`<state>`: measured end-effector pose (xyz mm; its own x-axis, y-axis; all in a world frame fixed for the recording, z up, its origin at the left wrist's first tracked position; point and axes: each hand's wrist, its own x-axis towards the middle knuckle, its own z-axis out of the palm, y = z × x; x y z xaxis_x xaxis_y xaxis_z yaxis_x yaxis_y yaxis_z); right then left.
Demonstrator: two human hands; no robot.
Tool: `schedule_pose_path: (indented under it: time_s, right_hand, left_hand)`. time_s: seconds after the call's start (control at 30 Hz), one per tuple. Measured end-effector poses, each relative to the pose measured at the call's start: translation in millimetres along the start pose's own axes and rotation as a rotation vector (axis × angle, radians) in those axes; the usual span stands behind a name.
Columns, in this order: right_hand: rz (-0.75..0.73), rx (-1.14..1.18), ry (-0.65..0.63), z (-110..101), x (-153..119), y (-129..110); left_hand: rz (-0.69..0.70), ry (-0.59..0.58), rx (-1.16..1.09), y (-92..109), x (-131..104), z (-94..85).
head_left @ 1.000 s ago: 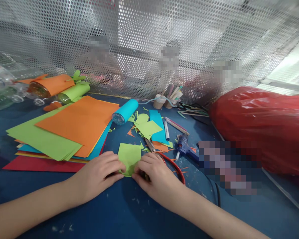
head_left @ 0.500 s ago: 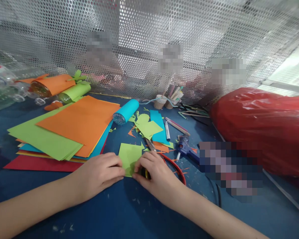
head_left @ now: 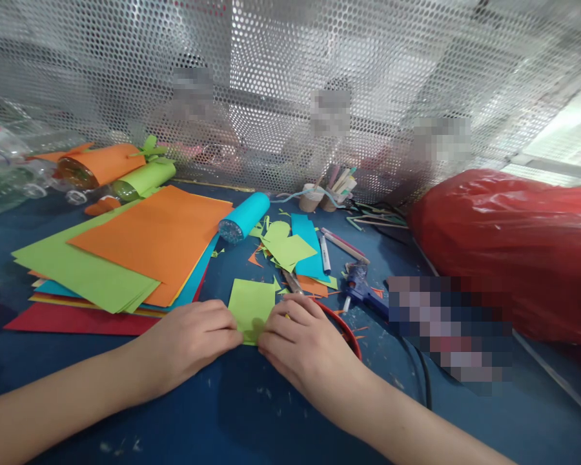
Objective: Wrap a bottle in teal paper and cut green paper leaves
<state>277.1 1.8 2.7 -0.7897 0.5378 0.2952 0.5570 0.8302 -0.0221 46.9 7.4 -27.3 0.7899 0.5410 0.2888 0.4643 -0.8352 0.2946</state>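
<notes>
A light green paper square point(head_left: 252, 302) lies on the blue table between my hands. My left hand point(head_left: 196, 345) has its fingers pressed together on the paper's lower left corner. On the lower right corner rest the closed fingers of my right hand point(head_left: 303, 342). Red-handled scissors point(head_left: 345, 330) lie partly beneath my right hand, their blades pointing away. Beyond the square are green paper scraps point(head_left: 290, 250) and blue paper strips point(head_left: 307, 242).
At left is a stack of coloured paper point(head_left: 162, 242), with paper-wrapped bottles point(head_left: 107, 165) behind. A blue roll point(head_left: 244, 217) lies mid-table. At right are a glue gun point(head_left: 363, 290), a marker point(head_left: 325, 255) and a red plastic bag point(head_left: 508, 252). Cups point(head_left: 310, 197) stand near the perforated screen.
The fingers of my right hand have drawn together and lie flatter on the paper, covering more of the scissors' handle. My left hand has hardly moved.
</notes>
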Motion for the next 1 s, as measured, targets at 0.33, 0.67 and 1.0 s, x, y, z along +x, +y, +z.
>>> schedule_pose_path:
  time_s: [0.33,0.67,1.0]
  right_hand:
    - [0.012,-0.026,-0.012,5.0,-0.3,-1.7]
    - [-0.013,-0.078,0.019,5.6,-0.6,1.4]
    - [-0.02,-0.064,0.017,5.5,-1.7,0.3]
  left_hand:
    - [0.022,0.015,0.009,-1.6,0.3,0.6]
    - [0.011,0.001,0.008,-2.4,-0.3,1.6]
    - [0.009,0.007,0.004,-2.0,1.0,1.2]
